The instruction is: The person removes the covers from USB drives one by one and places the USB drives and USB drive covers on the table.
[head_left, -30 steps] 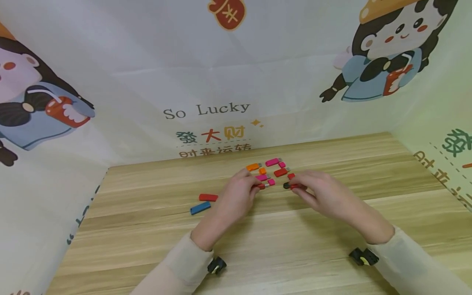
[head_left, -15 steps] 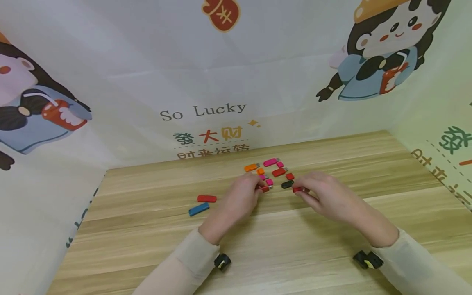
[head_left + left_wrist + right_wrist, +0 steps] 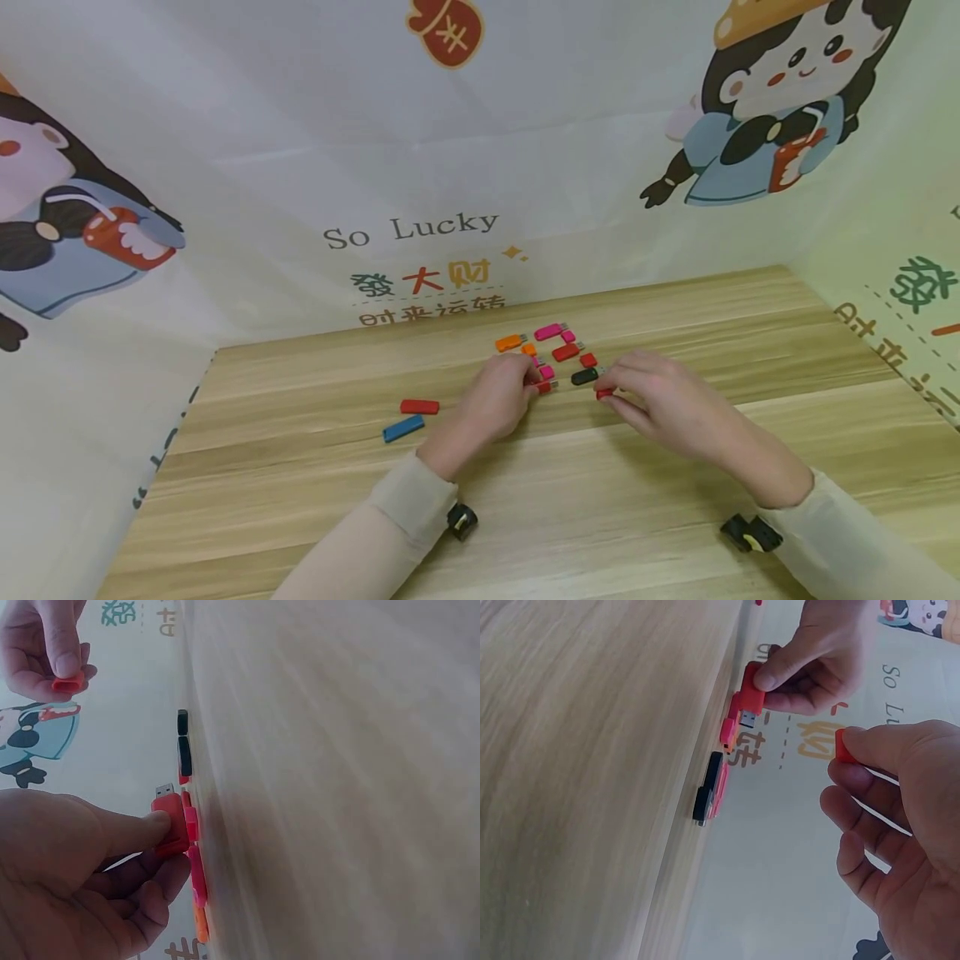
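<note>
My left hand (image 3: 498, 395) pinches a red USB stick (image 3: 171, 819) between thumb and fingers. The metal plug of this stick is bare and points toward the right hand. Between the thumb and index finger of my right hand (image 3: 663, 402) is a small red cap (image 3: 844, 746), its hollow end visible in the left wrist view. A gap separates cap and stick. Just beyond the right fingertips lies a black USB stick (image 3: 584, 377). Close behind the left fingers sits a pink cap (image 3: 547, 372); the left hand partly hides a pink stick there.
Farther back on the wooden table (image 3: 585, 500) lie uncapped orange (image 3: 508, 342), pink (image 3: 548, 332) and red (image 3: 566, 352) USB sticks, each with its cap beside it. Left of the left hand are a red stick (image 3: 419, 407) and a blue stick (image 3: 403, 429). A printed cloth wall stands behind.
The right hand has drawn back toward the body with the red cap, uncovering the black stick. The left hand has come slightly nearer the body, still holding the red stick.
</note>
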The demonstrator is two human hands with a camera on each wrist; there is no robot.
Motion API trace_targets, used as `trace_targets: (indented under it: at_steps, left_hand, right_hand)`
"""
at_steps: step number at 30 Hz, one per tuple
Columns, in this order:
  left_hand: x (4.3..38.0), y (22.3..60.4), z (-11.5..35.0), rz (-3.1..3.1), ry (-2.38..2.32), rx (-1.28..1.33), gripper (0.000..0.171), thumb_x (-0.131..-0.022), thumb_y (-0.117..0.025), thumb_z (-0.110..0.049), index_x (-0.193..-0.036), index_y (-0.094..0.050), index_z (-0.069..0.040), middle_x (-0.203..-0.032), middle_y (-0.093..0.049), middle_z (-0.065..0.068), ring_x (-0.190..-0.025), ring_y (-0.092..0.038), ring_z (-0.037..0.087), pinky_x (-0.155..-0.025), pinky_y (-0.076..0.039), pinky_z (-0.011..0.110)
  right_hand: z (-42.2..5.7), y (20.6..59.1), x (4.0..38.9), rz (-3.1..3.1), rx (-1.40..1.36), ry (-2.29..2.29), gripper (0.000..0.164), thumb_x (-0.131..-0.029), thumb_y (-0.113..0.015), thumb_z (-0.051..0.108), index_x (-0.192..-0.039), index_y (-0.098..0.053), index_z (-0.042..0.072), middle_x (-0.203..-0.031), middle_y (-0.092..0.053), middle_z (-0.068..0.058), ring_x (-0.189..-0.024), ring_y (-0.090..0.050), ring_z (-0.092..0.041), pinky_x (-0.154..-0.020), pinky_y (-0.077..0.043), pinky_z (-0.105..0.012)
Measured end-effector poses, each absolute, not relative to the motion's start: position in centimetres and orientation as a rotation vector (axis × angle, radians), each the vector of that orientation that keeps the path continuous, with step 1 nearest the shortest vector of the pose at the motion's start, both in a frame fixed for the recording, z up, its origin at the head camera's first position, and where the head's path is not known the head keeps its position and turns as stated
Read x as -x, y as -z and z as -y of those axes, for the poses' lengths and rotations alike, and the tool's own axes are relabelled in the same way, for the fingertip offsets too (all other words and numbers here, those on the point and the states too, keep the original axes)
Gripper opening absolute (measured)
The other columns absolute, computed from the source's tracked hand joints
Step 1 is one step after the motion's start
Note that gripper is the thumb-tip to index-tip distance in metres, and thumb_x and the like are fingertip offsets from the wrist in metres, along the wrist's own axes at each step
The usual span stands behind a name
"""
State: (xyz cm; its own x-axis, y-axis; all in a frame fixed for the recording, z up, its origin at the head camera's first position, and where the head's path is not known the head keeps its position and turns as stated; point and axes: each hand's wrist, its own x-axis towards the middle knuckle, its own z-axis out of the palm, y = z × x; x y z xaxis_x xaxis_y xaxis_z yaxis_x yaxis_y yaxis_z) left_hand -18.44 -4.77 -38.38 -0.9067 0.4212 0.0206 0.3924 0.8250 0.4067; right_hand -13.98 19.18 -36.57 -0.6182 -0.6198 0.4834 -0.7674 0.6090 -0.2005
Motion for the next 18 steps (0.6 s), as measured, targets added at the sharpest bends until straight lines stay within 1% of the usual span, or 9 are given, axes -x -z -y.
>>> trace_targets:
  at_steps: [6, 14, 18]
  left_hand:
    - [18.96, 38.66, 4.67, -2.906, -0.635, -0.641, 0.004, -0.095, -0.068, -0.015, -0.096, -0.068, -0.011, -0.09, -0.063, -0.004, -0.085, -0.058, 0.012, -0.079, -0.05, 0.026]
    - [19.35, 38.88, 4.54, -2.892, -0.627, -0.636, 0.005, -0.094, -0.069, -0.016, -0.096, -0.068, -0.011, -0.088, -0.063, -0.004, -0.084, -0.057, 0.012, -0.075, -0.049, 0.025]
    - [19.52, 38.82, 4.46, -2.887, -0.626, -0.631, 0.005, -0.094, -0.069, -0.015, -0.095, -0.069, -0.011, -0.087, -0.063, -0.004, -0.085, -0.057, 0.013, -0.077, -0.049, 0.025]
  right_hand:
    - [-19.12, 36.69, 13.94, 2.474, -1.112, -0.553, 0.015, -0.087, -0.076, 0.014, -0.102, -0.074, 0.013, -0.097, -0.067, 0.005, -0.088, -0.063, -0.009, -0.078, -0.054, -0.028]
    - [-19.03, 36.74, 13.91, 2.479, -1.119, -0.537, 0.015, -0.086, -0.077, 0.015, -0.101, -0.074, 0.013, -0.097, -0.067, 0.006, -0.089, -0.063, -0.009, -0.078, -0.054, -0.027]
    - [-19.0, 36.8, 13.91, 2.487, -1.115, -0.53, 0.015, -0.086, -0.077, 0.015, -0.101, -0.074, 0.013, -0.096, -0.067, 0.006, -0.088, -0.062, -0.009, -0.077, -0.054, -0.027]
